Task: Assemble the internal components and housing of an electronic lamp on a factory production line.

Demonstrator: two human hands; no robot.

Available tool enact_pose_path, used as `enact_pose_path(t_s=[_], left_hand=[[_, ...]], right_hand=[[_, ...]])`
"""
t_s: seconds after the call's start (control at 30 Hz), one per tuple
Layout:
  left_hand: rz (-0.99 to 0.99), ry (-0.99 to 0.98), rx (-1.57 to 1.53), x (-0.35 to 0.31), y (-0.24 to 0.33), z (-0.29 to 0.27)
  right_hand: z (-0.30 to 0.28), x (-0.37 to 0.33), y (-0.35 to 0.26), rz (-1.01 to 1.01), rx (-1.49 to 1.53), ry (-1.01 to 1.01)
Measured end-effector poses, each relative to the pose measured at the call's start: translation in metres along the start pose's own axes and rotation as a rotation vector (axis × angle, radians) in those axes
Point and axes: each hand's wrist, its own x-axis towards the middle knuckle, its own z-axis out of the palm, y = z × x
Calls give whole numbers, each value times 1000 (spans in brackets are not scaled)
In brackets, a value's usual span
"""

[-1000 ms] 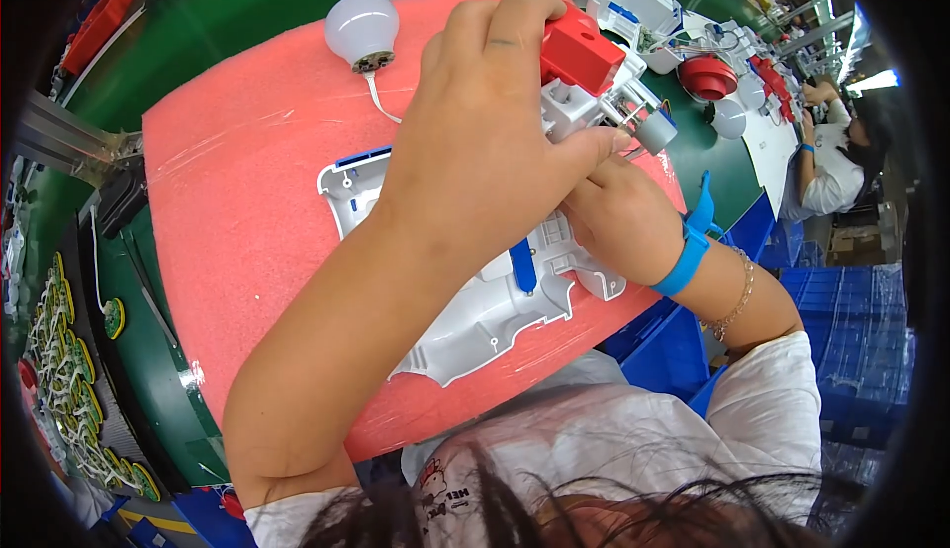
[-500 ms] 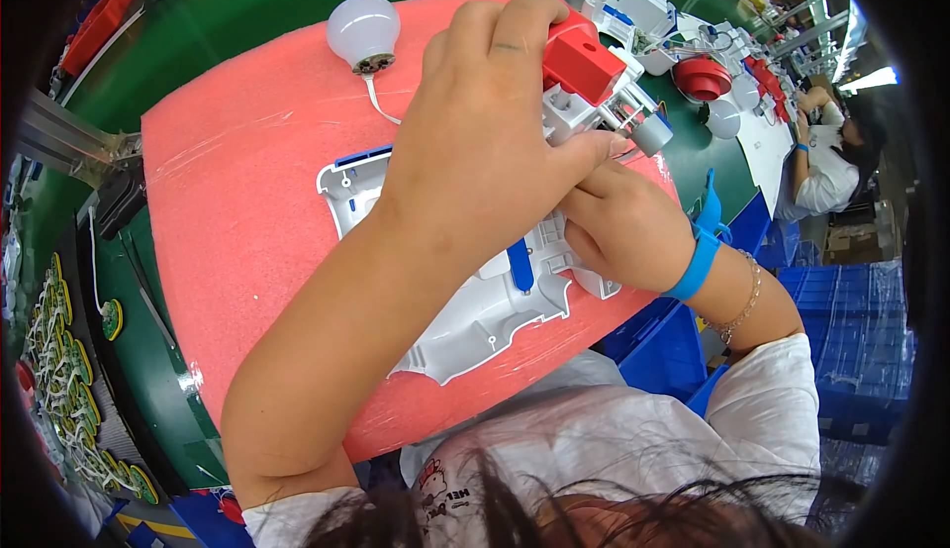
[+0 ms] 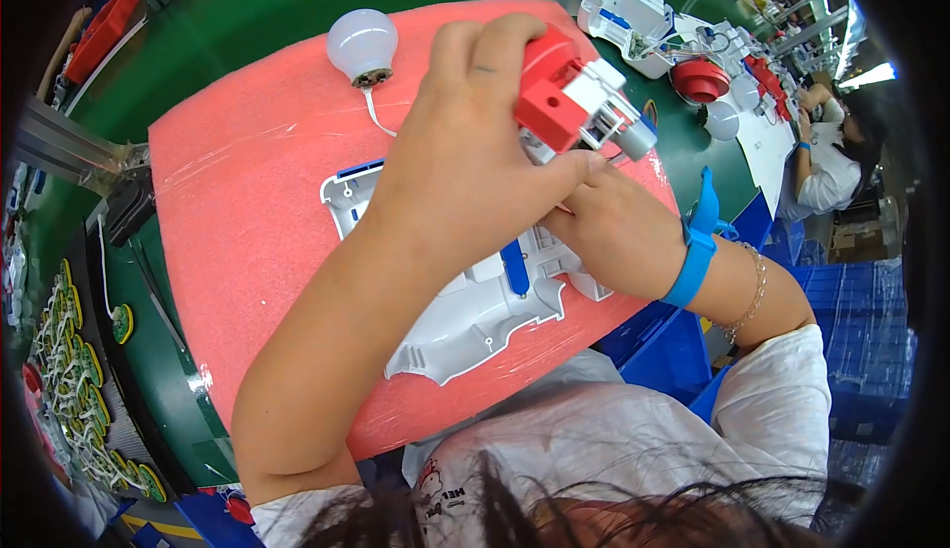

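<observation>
Left hand (image 3: 465, 172) still clamps the red-and-white module (image 3: 574, 102) above the white housing (image 3: 475, 310) on the pink foam pad (image 3: 247, 231), right hand (image 3: 614, 226) pinching underneath; barely shifted in the last second, so fitting looks unfinished.

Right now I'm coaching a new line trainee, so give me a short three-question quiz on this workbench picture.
1. True or false: the left hand grips the red and white part.
2. What does the white housing lie on? A green belt; B pink foam pad; C blue crate.
3. Which wrist wears the blue band?

Key: 1 true. 2 B, the pink foam pad. 3 The wrist of the right hand.
</observation>
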Motion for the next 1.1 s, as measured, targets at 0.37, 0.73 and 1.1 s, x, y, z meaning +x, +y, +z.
enact_pose_path(t_s=[0.37,0.73,1.1], left_hand=[[-400,-183,-320,11,-7,-15],[-485,-16,-630,16,-2,-18],[-501,29,-613,16,-4,-18]], right_hand=[[12,-17,12,38,216,210],[-4,0,12,522,765,510],[5,-17,19,430,1025,582]])
